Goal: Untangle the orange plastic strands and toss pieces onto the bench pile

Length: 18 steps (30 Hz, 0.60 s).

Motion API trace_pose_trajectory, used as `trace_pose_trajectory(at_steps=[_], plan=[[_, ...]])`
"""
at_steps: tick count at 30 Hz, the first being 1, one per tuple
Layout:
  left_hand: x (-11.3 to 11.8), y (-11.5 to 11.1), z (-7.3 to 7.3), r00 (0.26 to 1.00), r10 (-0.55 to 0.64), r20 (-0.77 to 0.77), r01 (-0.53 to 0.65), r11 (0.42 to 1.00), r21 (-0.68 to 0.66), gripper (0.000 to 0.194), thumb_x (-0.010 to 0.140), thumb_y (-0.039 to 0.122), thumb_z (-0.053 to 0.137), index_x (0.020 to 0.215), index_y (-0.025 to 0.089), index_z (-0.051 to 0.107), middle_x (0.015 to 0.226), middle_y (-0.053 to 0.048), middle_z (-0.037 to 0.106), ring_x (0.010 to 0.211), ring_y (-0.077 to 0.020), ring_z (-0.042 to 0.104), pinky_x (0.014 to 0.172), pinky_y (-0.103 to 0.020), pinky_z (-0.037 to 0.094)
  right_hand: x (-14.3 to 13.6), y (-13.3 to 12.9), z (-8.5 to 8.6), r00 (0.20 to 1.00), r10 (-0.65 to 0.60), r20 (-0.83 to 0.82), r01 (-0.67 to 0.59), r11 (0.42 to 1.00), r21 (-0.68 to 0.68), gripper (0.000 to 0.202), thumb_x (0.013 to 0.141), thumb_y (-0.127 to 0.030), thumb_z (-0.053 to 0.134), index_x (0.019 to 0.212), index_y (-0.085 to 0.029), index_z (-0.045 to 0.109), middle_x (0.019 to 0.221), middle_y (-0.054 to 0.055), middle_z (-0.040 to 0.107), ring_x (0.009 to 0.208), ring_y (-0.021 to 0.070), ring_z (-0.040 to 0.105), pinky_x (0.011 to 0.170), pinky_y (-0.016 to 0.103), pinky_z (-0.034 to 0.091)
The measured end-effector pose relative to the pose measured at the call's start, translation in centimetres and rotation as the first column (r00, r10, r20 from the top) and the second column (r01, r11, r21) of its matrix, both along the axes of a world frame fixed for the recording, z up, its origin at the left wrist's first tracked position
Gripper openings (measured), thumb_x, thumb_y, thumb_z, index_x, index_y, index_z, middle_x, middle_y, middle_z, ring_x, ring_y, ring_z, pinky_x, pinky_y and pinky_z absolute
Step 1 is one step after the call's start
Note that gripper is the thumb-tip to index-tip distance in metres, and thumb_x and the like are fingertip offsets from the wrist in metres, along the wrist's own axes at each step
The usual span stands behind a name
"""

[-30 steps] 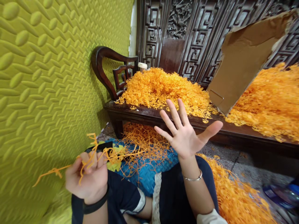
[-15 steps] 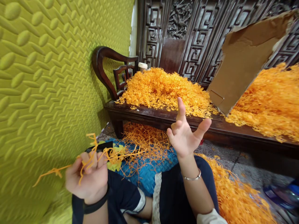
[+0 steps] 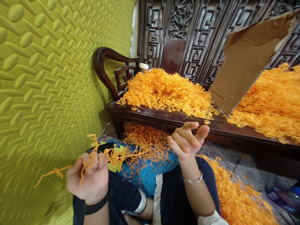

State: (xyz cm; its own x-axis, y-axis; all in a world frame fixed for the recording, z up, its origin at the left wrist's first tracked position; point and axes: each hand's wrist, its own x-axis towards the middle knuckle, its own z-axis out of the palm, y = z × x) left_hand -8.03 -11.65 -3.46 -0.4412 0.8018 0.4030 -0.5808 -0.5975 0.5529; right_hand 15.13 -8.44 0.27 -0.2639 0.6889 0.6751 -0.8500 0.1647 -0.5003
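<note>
My left hand (image 3: 90, 178) is at the lower left with its fingers curled around a thin, branching orange plastic strip (image 3: 56, 172). Ends of the strip stick out to the left, upward and to the right. My right hand (image 3: 187, 140) is raised in front of the bench edge, palm up. Its fingers are loosely bent and apart from the thumb, with nothing between them. Behind it, a heap of small orange plastic pieces (image 3: 168, 90) lies on the dark wooden bench (image 3: 150, 114). Thin orange strips (image 3: 147, 140) lie tangled below the bench.
A torn cardboard sheet (image 3: 246, 62) stands on the bench beside a second orange heap (image 3: 276, 100). More orange pieces (image 3: 239, 187) lie at the lower right, near a blurred bottle (image 3: 283, 197). A yellow-green padded wall (image 3: 47, 93) rises on the left. A white-lidded jar (image 3: 143, 66) stands behind the first heap.
The fingers of my right hand have bent down from a raised, outstretched pose. My left hand keeps its hold on the orange strip, almost unmoved.
</note>
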Motion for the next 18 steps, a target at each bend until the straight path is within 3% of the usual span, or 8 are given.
trace_pose_trajectory(at_steps=[4,8,15,18], plan=[[0.0,0.0,0.0,1.0,-0.009,0.014,0.009,1.0,0.005,0.04,0.067,0.023,0.065,0.039,0.015,0.037,0.034,0.006,0.033,0.031,-0.0045,0.024,0.033,-0.021,0.02,-0.1,0.0,0.0,0.999,0.034,0.042,-0.036,0.998,0.05,0.029,0.083,-0.053,0.051,0.093,-0.033,0.069,0.053,-0.006,0.066,0.041,0.0139,0.061,0.078,0.038,0.055],[0.1,-0.1,0.0,1.0,-0.01,0.025,0.009,1.0,0.008,0.038,0.067,0.022,0.065,0.039,0.015,0.04,0.034,0.006,0.034,0.032,-0.0046,0.024,0.033,-0.021,0.018,-0.3,0.1,-0.1,0.994,0.106,0.018,-0.108,0.981,0.164,0.034,0.089,-0.051,0.041,0.099,-0.031,0.067,0.053,-0.005,0.065,0.041,0.0112,0.059,0.072,0.029,0.054],[0.0,-0.2,0.1,1.0,-0.008,0.004,0.008,1.0,-0.003,0.039,0.067,0.024,0.065,0.038,0.015,0.04,0.034,0.006,0.034,0.031,-0.0046,0.024,0.033,-0.022,0.018,-1.1,0.4,-0.4,0.97,0.244,0.026,-0.239,0.919,0.312,0.036,0.089,-0.051,0.037,0.105,-0.033,0.064,0.045,-0.005,0.061,0.039,0.0121,0.057,0.068,0.026,0.051],[0.0,-0.2,0.1,1.0,0.0,0.014,0.0,1.0,-0.002,0.039,0.067,0.023,0.064,0.038,0.015,0.039,0.034,0.006,0.034,0.031,-0.0045,0.023,0.033,-0.023,0.018,-1.3,0.3,-0.8,0.938,0.342,0.052,-0.336,0.869,0.364,0.038,0.084,-0.06,0.041,0.103,-0.036,0.064,0.047,-0.005,0.063,0.044,0.0142,0.062,0.065,0.026,0.051]])
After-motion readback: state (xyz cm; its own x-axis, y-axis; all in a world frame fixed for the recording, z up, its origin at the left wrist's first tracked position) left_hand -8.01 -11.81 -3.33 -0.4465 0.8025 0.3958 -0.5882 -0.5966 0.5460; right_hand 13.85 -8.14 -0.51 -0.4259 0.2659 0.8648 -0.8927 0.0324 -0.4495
